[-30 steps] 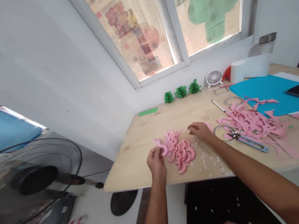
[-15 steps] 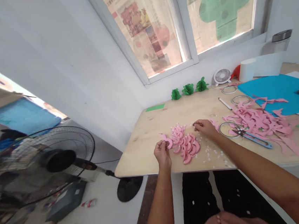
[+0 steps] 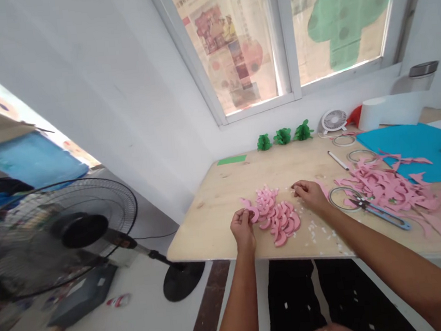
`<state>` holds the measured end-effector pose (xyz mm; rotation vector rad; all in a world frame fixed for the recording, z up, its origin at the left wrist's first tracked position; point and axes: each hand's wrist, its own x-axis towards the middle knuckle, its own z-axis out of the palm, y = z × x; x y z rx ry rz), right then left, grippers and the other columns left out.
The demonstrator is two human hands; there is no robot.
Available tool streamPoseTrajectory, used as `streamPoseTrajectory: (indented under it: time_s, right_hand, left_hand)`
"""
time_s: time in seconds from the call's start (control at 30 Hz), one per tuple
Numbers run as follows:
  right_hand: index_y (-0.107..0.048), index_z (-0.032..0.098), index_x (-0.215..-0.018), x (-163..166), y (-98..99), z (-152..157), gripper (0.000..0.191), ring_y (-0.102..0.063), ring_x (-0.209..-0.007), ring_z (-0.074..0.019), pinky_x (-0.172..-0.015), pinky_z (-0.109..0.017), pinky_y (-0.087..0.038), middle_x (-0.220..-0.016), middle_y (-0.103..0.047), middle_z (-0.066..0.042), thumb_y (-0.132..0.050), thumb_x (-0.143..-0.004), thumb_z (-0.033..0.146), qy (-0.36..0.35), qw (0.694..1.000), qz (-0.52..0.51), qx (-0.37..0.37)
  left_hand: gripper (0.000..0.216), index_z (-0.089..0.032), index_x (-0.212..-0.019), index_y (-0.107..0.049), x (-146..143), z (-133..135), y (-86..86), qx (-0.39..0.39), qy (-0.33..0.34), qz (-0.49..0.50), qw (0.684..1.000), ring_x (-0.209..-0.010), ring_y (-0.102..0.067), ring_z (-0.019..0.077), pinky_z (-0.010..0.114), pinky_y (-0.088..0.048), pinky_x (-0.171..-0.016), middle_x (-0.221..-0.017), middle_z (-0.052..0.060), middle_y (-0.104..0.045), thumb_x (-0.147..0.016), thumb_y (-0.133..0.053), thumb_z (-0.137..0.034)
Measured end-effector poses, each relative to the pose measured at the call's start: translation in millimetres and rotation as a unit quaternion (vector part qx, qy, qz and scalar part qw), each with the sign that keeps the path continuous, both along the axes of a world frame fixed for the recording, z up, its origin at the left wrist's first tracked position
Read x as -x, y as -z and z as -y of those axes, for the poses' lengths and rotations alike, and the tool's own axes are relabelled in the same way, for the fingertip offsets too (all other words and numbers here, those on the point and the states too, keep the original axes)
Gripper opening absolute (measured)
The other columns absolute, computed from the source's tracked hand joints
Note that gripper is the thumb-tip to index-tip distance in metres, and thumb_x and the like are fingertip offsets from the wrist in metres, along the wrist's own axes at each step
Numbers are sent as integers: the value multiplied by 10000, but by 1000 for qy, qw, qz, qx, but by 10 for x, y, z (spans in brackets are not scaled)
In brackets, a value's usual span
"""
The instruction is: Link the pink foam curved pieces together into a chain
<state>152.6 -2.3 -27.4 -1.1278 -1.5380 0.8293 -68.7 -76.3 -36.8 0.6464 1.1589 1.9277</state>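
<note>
Gripping a curved pink piece (image 3: pixel 255 214) between thumb and fingertips, the left hand (image 3: pixel 242 227) was observed above the near left part of the wooden table (image 3: pixel 209 208). The piece sat at the left edge of a heap of pink crescents (image 3: pixel 282 221), which lay overlapping one another near the front of the tabletop. Smaller pink cut-outs (image 3: pixel 267 197) adjoined the heap on its far side.

The right hand (image 3: pixel 308 194) was positioned to the right of the heap, apart from it and low over the table. Its fingers were bent in toward the thumb; whether anything was held there could not be determined. Small white bits (image 3: pixel 316 233) were scattered on the wood between that forearm and the heap.

Further right, a pair of blue-handled snips (image 3: pixel 385 214) lay with its tip over a round ring (image 3: pixel 332 202), beside a loose pile of pink scraps (image 3: pixel 388 183). A white pen (image 3: pixel 338 160) rested beyond the ring. Some scraps overlapped a blue sheet (image 3: pixel 413 144). Along the wall stood three green paper ornaments (image 3: pixel 282 136) and a small white fan (image 3: pixel 333 120); a green strip (image 3: pixel 231 160) lay flat at the far left.
</note>
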Motion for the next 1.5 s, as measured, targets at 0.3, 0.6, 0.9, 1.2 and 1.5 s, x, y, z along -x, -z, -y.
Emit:
streamPoseTrajectory:
  time_s: [0.3,0.6,0.9,1.2,1.5]
  right_hand:
    - [-634,126,-813,-93,-204,-62,329,-576,-519,-152,-534,-254,-459,-537,-623,-34,-474,-736,403,133,986,-94,-29]
    - [-637,117,-796,-346,-538,208,306,-549,-481,-123,-479,-219,-427,-531,-620,-37,-494,-713,375,184,975,-122,-29]
    - [-648,129,-817,-702,-409,790,297,-562,-525,-143,-513,-243,-449,-559,-607,-24,-530,-733,389,190,977,-98,-16]
    - [-637,165,-833,-631,-59,1155,268,-605,-602,-189,-576,-271,-455,-619,-653,-44,-452,-797,356,99,988,113,-39]
    - [-646,178,-844,-618,-42,1134,260,-618,-609,-183,-601,-266,-448,-633,-666,-28,-438,-801,329,96,981,165,-35]
  left_hand:
    - [262,-132,-736,-584,40,-11,20,4,5,6,1000,-532,-565,102,189,-397,-461,-592,2,-604,-581,-689,-316]
    - [238,-133,-731,-583,43,1,-10,-1,19,21,1000,-511,-564,109,209,-415,-468,-571,-2,-604,-580,-678,-291]
    - [225,-130,-725,-583,34,23,-34,-8,20,19,1000,-527,-563,103,197,-402,-483,-569,-6,-599,-573,-675,-267]
    - [206,-137,-703,-582,19,21,-33,-8,12,12,1000,-528,-551,91,199,-397,-510,-565,-14,-590,-578,-677,-270]
    - [204,-134,-682,-572,-2,36,-66,-6,3,6,1000,-519,-545,88,201,-395,-510,-557,-17,-586,-578,-681,-272]
